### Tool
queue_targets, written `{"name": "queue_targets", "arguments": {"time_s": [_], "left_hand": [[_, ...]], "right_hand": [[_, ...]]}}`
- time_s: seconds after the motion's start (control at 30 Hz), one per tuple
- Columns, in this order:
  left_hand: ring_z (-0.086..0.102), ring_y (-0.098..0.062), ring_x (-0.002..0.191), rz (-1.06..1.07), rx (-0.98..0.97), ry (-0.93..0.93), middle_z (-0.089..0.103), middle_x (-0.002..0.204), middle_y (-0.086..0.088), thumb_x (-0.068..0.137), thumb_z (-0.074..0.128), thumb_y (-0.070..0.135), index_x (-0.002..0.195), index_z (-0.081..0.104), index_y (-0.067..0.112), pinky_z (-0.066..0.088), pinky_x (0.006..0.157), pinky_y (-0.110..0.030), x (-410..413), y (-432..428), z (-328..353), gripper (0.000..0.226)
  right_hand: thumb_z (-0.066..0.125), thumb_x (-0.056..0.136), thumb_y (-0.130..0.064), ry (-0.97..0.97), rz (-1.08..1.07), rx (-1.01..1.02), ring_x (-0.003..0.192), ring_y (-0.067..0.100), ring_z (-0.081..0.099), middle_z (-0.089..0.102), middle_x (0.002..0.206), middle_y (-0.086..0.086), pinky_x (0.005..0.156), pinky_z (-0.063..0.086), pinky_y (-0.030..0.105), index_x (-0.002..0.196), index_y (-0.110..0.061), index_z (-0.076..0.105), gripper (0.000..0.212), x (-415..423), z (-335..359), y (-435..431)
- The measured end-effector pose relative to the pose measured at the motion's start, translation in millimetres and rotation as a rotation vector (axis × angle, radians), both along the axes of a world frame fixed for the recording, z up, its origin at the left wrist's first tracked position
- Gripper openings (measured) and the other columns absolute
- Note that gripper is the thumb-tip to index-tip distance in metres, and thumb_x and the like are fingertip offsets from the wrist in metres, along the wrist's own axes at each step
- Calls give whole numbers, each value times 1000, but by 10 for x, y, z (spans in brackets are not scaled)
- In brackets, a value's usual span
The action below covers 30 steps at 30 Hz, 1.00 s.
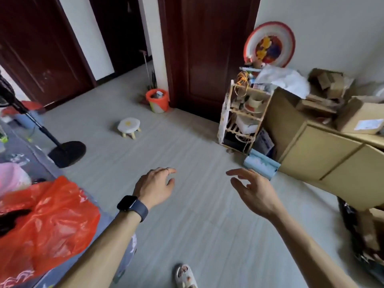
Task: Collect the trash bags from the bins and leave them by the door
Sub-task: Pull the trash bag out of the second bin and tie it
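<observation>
A small bin (158, 106) lined with an orange trash bag (157, 96) stands on the floor beside a dark wooden door (209, 55), trash showing inside it. A large orange plastic bag (47, 221) lies on the covered surface at the lower left. My left hand (155, 187), with a dark watch on the wrist, hovers over the floor with relaxed fingers and holds nothing. My right hand (254, 191) is stretched out beside it, fingers spread, also empty. Both hands are far from the bin.
A white stool (129, 126) sits mid-floor. A fan stand (66, 152) is at the left. A wooden shelf rack (242, 119), cardboard boxes (320, 150) and a blue pack (261, 165) crowd the right side. A second dark door (39, 50) is at the far left. My sandalled foot (185, 276) is below.
</observation>
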<state>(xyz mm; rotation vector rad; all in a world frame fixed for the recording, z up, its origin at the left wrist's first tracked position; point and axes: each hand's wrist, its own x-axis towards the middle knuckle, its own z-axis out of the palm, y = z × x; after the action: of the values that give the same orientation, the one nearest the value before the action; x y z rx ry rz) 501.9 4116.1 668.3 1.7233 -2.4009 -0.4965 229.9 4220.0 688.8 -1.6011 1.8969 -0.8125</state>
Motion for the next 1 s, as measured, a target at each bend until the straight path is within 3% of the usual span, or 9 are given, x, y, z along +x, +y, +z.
{"name": "queue_targets", "arguments": {"time_s": [0.37, 0.8, 1.0], "left_hand": [[58, -21, 116, 81, 12, -19, 60, 131, 8, 94, 47, 36, 131, 54, 38, 49, 90, -34, 135, -3318, 176, 38], [57, -20, 117, 282, -1, -43, 61, 130, 9, 94, 47, 36, 132, 54, 37, 49, 90, -35, 101, -6680, 283, 39], [57, -16, 116, 339, -15, -33, 63, 125, 12, 94, 47, 36, 131, 55, 38, 48, 90, -31, 372, -8078, 244, 38]], "right_hand": [[58, 95, -32, -48, 82, 3, 110, 2, 60, 65, 119, -19, 88, 51, 25, 111, -43, 68, 21, 222, 77, -3494], [62, 94, -28, -83, 192, 7, 107, 7, 65, 64, 111, -21, 94, 51, 27, 111, -39, 71, 22, 40, 111, -7346], [62, 93, -29, -77, 242, 15, 111, 4, 62, 63, 118, -21, 95, 49, 23, 112, -40, 69, 23, 253, 19, -8877]]}}
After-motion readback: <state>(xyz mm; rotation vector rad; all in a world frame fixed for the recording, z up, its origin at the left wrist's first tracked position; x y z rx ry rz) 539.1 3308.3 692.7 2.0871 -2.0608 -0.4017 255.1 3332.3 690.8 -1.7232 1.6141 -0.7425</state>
